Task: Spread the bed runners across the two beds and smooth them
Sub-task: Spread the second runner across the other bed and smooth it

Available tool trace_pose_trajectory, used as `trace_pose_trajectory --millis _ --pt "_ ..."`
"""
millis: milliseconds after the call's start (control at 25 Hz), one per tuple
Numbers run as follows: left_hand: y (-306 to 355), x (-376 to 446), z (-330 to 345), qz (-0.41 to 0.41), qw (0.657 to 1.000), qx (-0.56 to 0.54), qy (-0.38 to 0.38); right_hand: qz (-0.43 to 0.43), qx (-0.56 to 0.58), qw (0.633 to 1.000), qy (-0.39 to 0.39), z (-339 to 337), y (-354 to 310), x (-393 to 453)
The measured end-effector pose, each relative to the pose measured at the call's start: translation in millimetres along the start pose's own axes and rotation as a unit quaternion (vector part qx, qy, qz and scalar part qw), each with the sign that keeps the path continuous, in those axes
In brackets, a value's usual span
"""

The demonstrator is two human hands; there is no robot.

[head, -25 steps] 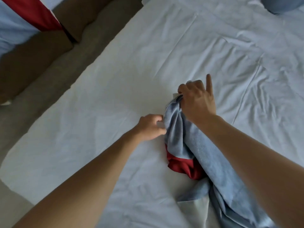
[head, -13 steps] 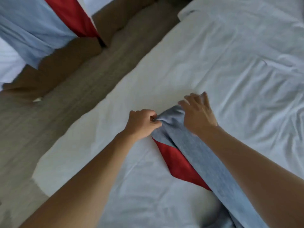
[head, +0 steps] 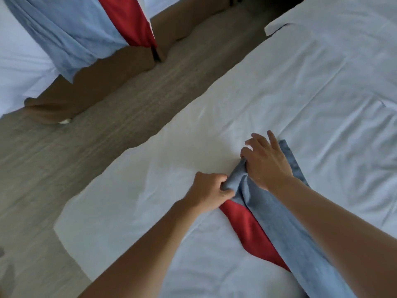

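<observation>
The blue-and-red bed runner [head: 277,220] lies bunched in a narrow strip on the near bed [head: 279,87], running from the bottom-right edge of view up toward the bed's middle, w/ the red band showing along its left side; it's nowhere near flat yet. Your left hand [head: 209,191] has fingers curled tight, pinching the runner's leading end; your right hand [head: 265,162] sits just beside it, thumb and inner fingers gripping the same gathered end while the outer fingers splay loose over the sheet; prob. you're holding both so you can part the hands and open the fold widthways. That end sits short of the bed's left edge, so it looks like more pull toward that edge is needed b4 smoothing. Beyond the grey floor gap [head: 120,117], the far bed [head: 19,65] at top-left already carries a second runner [head: 86,29], draped over its edge; whether that one's been smoothed I can't tell.
</observation>
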State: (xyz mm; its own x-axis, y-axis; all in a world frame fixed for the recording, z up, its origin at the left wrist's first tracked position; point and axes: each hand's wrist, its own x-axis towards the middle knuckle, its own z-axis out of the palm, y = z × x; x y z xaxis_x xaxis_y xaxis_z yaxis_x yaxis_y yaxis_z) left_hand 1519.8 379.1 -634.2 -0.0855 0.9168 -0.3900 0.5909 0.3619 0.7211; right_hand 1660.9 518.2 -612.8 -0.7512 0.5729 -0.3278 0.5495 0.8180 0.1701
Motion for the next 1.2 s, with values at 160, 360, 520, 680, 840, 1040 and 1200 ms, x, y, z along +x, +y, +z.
trace_pose_trajectory --millis 160,360,520,680,840,1040,1200 --pt "-17.3 13.1 -16.7 0.006 0.997 0.057 0.049 -0.018 0.021 1.000 -0.014 3.8 -7.0 7.9" --pt "-36.6 12.8 -30.0 -0.008 0.995 0.076 0.063 -0.054 0.063 0.996 -0.018 4.8 -26.7 21.3" --pt "-58.5 13.2 -67.9 -0.045 0.988 0.112 0.095 -0.027 0.048 0.998 0.040 -5.7 -37.8 51.7" --pt "-97.7 20.8 -131.6 -0.073 0.974 0.160 0.140 -0.032 0.031 0.993 0.108 -24.2 -67.4 112.4" --pt "-142.9 28.1 -183.3 -0.134 0.962 0.160 0.174 -0.061 0.042 0.993 0.093 -53.0 -106.8 173.1" --pt "-171.6 11.9 -170.8 -0.210 0.969 0.006 0.128 -0.175 0.146 0.974 0.012 -55.8 -149.2 190.2" --pt "-179.3 -4.1 -161.6 -0.207 0.968 -0.102 0.103 -0.207 0.159 0.964 0.055 -39.1 -173.6 192.3"
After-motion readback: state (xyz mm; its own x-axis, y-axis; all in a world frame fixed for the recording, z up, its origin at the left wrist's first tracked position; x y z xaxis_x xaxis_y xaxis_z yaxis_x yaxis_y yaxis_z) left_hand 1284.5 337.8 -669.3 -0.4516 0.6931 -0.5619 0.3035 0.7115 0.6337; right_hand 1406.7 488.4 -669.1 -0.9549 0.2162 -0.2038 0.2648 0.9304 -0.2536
